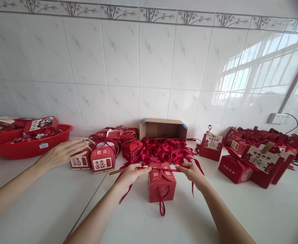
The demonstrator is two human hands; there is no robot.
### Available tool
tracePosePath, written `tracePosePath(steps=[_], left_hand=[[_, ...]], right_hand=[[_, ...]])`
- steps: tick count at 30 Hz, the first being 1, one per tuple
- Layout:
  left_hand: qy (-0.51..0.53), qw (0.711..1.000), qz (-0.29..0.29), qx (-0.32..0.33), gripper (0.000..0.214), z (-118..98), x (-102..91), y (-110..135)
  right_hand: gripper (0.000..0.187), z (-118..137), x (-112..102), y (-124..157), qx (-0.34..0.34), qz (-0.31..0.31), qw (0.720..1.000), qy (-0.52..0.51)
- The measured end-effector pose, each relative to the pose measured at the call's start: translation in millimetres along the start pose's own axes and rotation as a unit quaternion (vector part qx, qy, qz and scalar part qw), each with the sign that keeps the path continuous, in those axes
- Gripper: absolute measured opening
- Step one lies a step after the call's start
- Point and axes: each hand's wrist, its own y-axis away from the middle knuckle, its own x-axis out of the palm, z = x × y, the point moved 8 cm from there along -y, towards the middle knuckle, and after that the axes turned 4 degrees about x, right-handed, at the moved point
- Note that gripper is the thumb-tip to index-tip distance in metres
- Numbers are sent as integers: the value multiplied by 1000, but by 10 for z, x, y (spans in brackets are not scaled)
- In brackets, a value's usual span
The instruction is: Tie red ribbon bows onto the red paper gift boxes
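A red gift box [161, 189] with gold lettering stands upright on the white table in front of me, its curved top flaps folded in. Across its top runs a dark red ribbon [174, 170]. My left hand [133, 174] pinches the ribbon's left part, and my right hand [190, 172] pinches the right part; both are closed. The ribbon's loose ends hang beside my hands. A red cord loop [162, 208] dangles down the box's front. Just behind the box lies a heap of red ribbons [161, 149], spilling from an open cardboard box [161, 123].
On the left, another person's hand [65, 152] reaches to several red boxes with cord handles [102, 159]. Beyond it stands a red plastic basin [60, 135] filled with packets. Several red gift bags and boxes [236, 169] crowd the right side. A tiled wall [154, 61] closes off the back.
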Motion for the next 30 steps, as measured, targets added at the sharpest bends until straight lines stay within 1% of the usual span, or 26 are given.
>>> tracePosePath(steps=[2,3,5,9,12,15,16,17,18,20,21,22,23,24,25,27,28,29,30], left_hand=[[27,997,67,-21,49,59,37,-55],[31,996,85,-25,51,80,39,-79],[14,996,88,-26,48,119,4,-122],[-48,995,79,-24,34,190,-50,-169],[-100,992,68,-29,34,222,-130,-193],[-143,983,103,-54,25,254,-188,-181],[-148,978,132,-62,19,262,-181,-160],[-146,972,173,-66,16,265,-151,-127],[-135,963,225,-63,17,257,-97,-81],[-88,937,335,-37,22,200,50,47],[-56,925,376,-15,25,147,120,108],[-22,918,395,8,27,84,173,149],[10,921,389,29,30,20,205,160],[40,929,366,48,33,-45,226,154],[68,939,330,64,36,-106,238,138],[108,960,245,79,38,-197,250,110],[119,968,205,80,37,-223,258,107],[121,975,167,82,37,-239,263,108],[115,981,131,87,38,-249,264,113]], right_hand=[[55,15,-11,1,-7,-6,1000,28],[55,27,-17,2,-13,-9,999,41],[56,50,-27,3,-26,-12,998,58],[57,76,-33,-4,-53,-16,996,74],[53,138,-45,13,-89,-28,992,89],[47,276,-105,89,-140,-40,987,65],[46,324,-121,122,-153,-34,986,57],[46,370,-128,155,-164,-20,985,52],[46,410,-123,186,-173,-2,983,53],[46,472,-88,239,-192,30,978,80],[45,490,-62,256,-203,36,973,106],[40,497,-39,265,-212,27,967,138],[34,497,-28,265,-218,0,961,170],[28,496,-38,263,-220,-48,954,196],[24,497,-65,269,-221,-109,946,209],[24,495,-131,318,-216,-230,929,194],[26,493,-141,348,-216,-267,923,173],[29,495,-128,368,-217,-280,924,146],[31,502,-92,376,-219,-270,930,118]])
